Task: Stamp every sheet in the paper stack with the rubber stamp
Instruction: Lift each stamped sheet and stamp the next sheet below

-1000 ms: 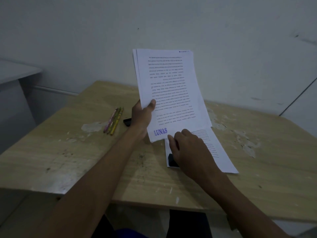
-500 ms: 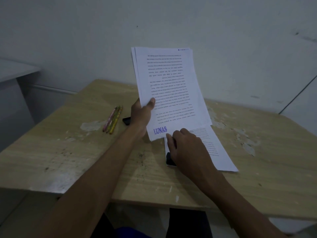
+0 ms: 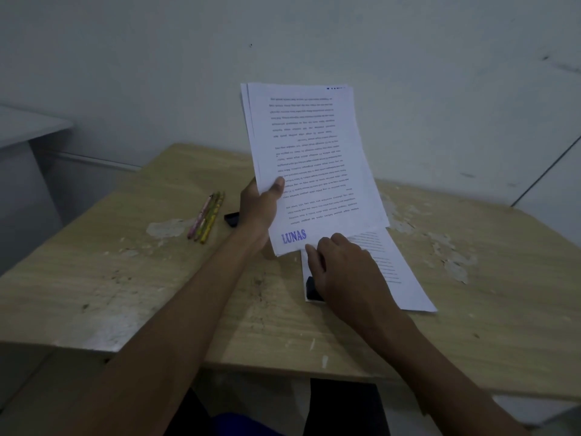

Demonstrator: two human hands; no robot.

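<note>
My left hand (image 3: 259,209) grips a stack of printed sheets (image 3: 309,158) and holds it upright above the wooden table (image 3: 132,278), thumb on the front page. That page carries a blue "LUNAS" stamp mark (image 3: 294,236) at its lower left. One printed sheet (image 3: 399,278) lies flat on the table below the stack. My right hand (image 3: 344,275) rests on that sheet with the black rubber stamp (image 3: 313,289) tucked under its palm. Its thumb and fingertips reach the bottom edge of the held stack. Most of the stamp is hidden.
Several coloured pencils (image 3: 206,220) lie on the table to the left. A small black block (image 3: 232,219) sits beside them, partly behind my left wrist. A wall stands just behind the table, and a grey surface (image 3: 28,127) is at far left.
My right hand with the stamp has slid slightly up the flat sheet toward the stack's bottom edge. The held stack has barely moved.
</note>
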